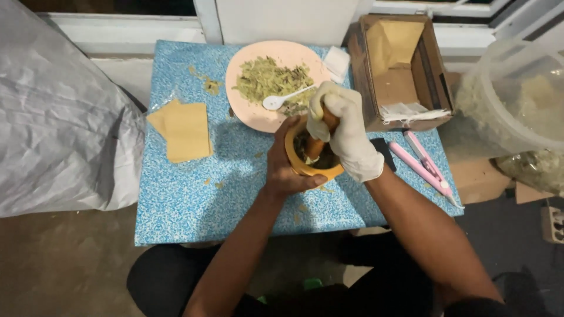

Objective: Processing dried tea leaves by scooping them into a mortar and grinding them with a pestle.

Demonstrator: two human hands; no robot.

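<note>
Blue patterned cloth covers a small table (194, 199), seen from above, with a window frame behind it. Near the table's middle, a yellow mortar (305, 167) is cupped from the side by the bare left hand (285, 170), whose fingers are wrapped against its wall. A wooden pestle (320, 138) is clamped in the fist of the gloved right hand (346, 138) and set down into the bowl, where dark ground matter is dimly seen. Just beyond the grip, a pink plate (247, 108) of dried green leaves and a white spoon (285, 98) are found; to the right of the grip, a cardboard box (432, 70) and a pink tool (420, 164). Grinding is judged best done with the mortar braced firmly and the pestle kept upright, pressed and circled against the wall so nothing is spilled.
</note>
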